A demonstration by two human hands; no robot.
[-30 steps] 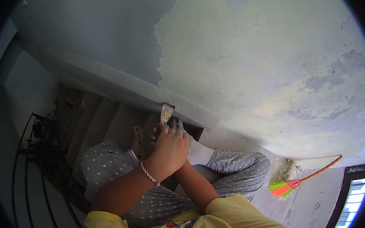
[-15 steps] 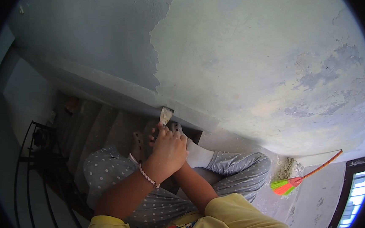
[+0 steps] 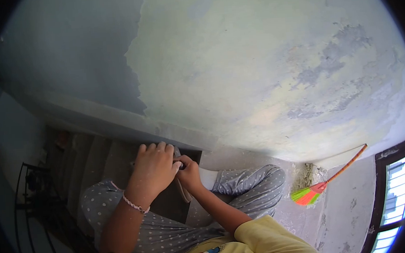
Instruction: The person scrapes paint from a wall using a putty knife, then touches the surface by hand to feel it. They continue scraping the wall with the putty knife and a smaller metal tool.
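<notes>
My right hand point(image 3: 188, 173) is closed around the dark handle of a scraper point(image 3: 182, 166), in front of my bent leg. Close beside it on the left, my left hand point(image 3: 153, 170) has its back turned up and its fingers curled forward and together, with the thumb at the scraper's handle. Whatever lies under those curled fingers is hidden. The scraper's blade is mostly covered by the hands. A braided bracelet point(image 3: 135, 206) circles my left wrist.
Steps point(image 3: 80, 158) go down at the left beside a dark metal railing point(image 3: 27, 204). Ahead rises a wall point(image 3: 222, 68) with peeling paint. A green and orange broom point(image 3: 310, 194) leans at the right, near a barred window point(image 3: 397, 190).
The view has shifted right. My left hand has moved left, off my right hand, and its fingers now point forward. The scraper's pale blade, visible before, is now mostly hidden.
</notes>
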